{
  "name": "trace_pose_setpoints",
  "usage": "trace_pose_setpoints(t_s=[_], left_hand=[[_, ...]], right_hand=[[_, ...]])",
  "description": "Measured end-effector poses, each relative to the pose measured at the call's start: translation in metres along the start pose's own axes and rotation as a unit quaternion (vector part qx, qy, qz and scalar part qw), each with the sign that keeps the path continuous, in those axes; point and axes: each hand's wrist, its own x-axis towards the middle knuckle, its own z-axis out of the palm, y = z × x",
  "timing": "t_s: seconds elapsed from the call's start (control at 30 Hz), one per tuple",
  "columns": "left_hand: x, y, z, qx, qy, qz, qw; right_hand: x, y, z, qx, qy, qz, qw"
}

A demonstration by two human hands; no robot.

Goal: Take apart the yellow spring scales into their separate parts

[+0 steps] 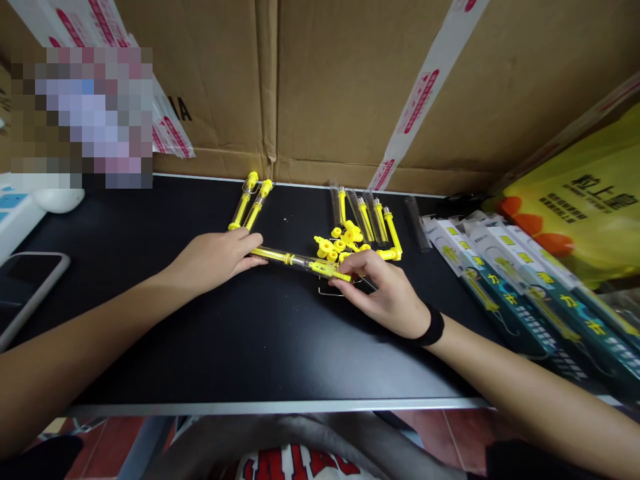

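Between my two hands a tubular spring scale (300, 262), with yellow inner parts in a clear tube, lies nearly level above the black table. My left hand (223, 257) grips its left end between thumb and fingers. At the other end, the thumb and fingers of my right hand (383, 290) pinch the yellow tip. A bent wire hook (334, 293) shows just below that tip. Beyond my left hand lie two similar yellow scales (250, 200). A pile of small yellow caps and rings (340, 243) sits just behind my right hand.
Several yellow rods and clear tubes (373, 220) lie at the back of the black table (250, 353), before a cardboard box (340, 87). Boxed spring scales (530, 287) and a yellow bag (575, 193) are on the right. A phone (30, 287) rests at left.
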Motion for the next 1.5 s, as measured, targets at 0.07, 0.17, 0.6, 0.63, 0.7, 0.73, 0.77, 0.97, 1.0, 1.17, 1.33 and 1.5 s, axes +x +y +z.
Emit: trace_pose_setpoints(t_s=[0.07, 0.17, 0.6, 0.63, 0.7, 0.73, 0.77, 0.97, 1.0, 1.17, 1.33, 1.5], left_hand=[[0.0, -0.001, 0.0, 0.0, -0.008, -0.001, 1.0], [0.001, -0.002, -0.001, -0.003, -0.017, -0.003, 1.0], [0.001, -0.002, -0.004, -0.004, -0.028, -0.003, 1.0], [0.001, -0.003, -0.005, -0.006, -0.028, -0.004, 1.0], [0.001, -0.003, -0.005, -0.009, -0.029, -0.004, 1.0], [0.001, -0.003, -0.005, -0.01, -0.028, -0.004, 1.0], [0.0, -0.003, -0.005, -0.01, -0.027, -0.004, 1.0], [0.0, -0.004, -0.003, -0.011, -0.021, -0.008, 1.0], [0.0, -0.004, -0.003, -0.014, -0.021, -0.01, 1.0], [0.001, -0.005, -0.002, -0.016, -0.027, -0.011, 0.999], [0.0, -0.004, -0.003, -0.019, -0.022, -0.011, 1.0], [0.0, -0.002, -0.005, -0.027, -0.018, -0.02, 0.999]], right_hand=[[0.001, -0.001, -0.001, 0.001, 0.001, -0.01, 1.0], [0.001, -0.001, -0.004, 0.006, 0.001, -0.013, 1.0], [0.004, -0.004, -0.009, -0.015, 0.013, -0.004, 1.0], [0.004, -0.004, -0.01, -0.017, 0.014, -0.003, 1.0], [0.004, -0.005, -0.011, -0.02, 0.016, -0.001, 1.0], [0.004, -0.005, -0.011, -0.022, 0.016, 0.0, 1.0], [0.004, -0.005, -0.011, -0.023, 0.018, 0.0, 1.0], [0.004, -0.006, -0.015, -0.023, 0.035, 0.0, 0.999], [0.004, -0.006, -0.015, -0.023, 0.038, 0.002, 0.999], [0.005, -0.008, -0.019, -0.02, 0.048, 0.008, 0.999], [0.008, -0.009, -0.027, -0.017, 0.056, 0.048, 0.997], [0.014, 0.001, -0.033, -0.067, 0.001, 0.078, 0.995]])
